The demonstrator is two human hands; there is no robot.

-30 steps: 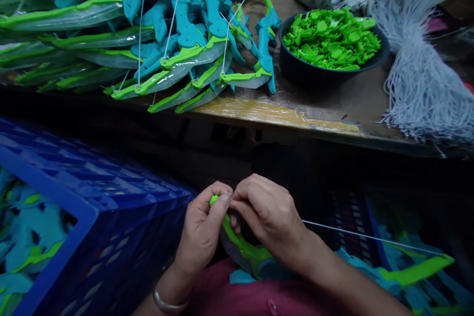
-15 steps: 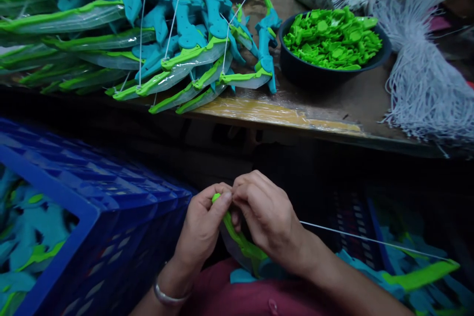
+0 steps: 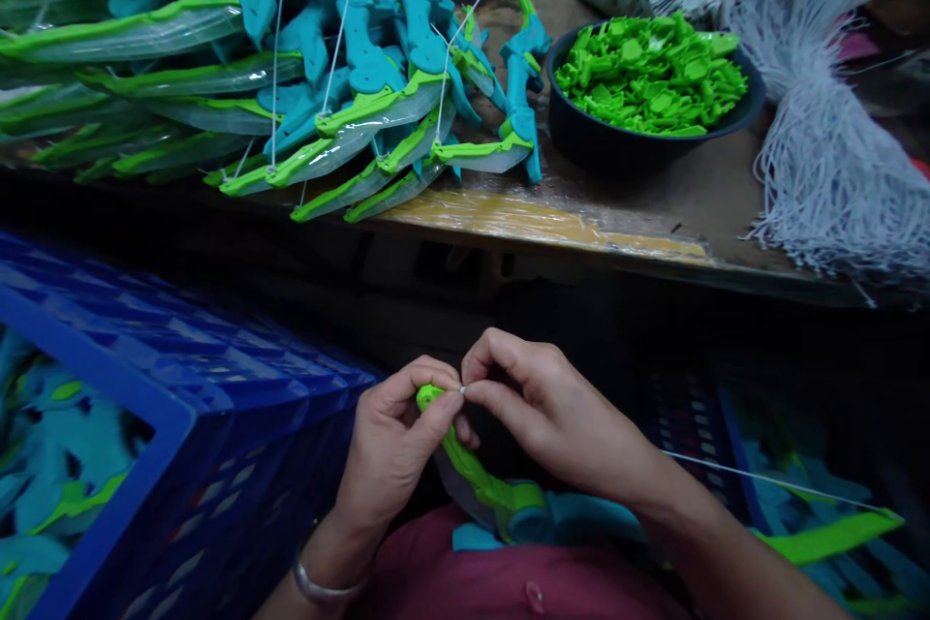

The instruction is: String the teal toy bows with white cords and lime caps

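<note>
Two hands meet over the person's lap, seen from the head camera: the left hand [image 3: 396, 450] pinches the green tip of a toy bow [image 3: 472, 480] between thumb and forefinger, steadying it, while the right hand [image 3: 552, 417], just beside it, pinches the end of a white string [image 3: 762, 480] against that tip, seemingly to fasten it; the string runs off past the right wrist toward the bow's far limb. Left of the left hand stands a blue crate [image 3: 181, 426]. Beyond both hands, a worn counter [image 3: 654, 213] carries strung bows [image 3: 326, 77], a bowl of green parts [image 3: 646, 87] and loose white cords [image 3: 828, 165].
</note>
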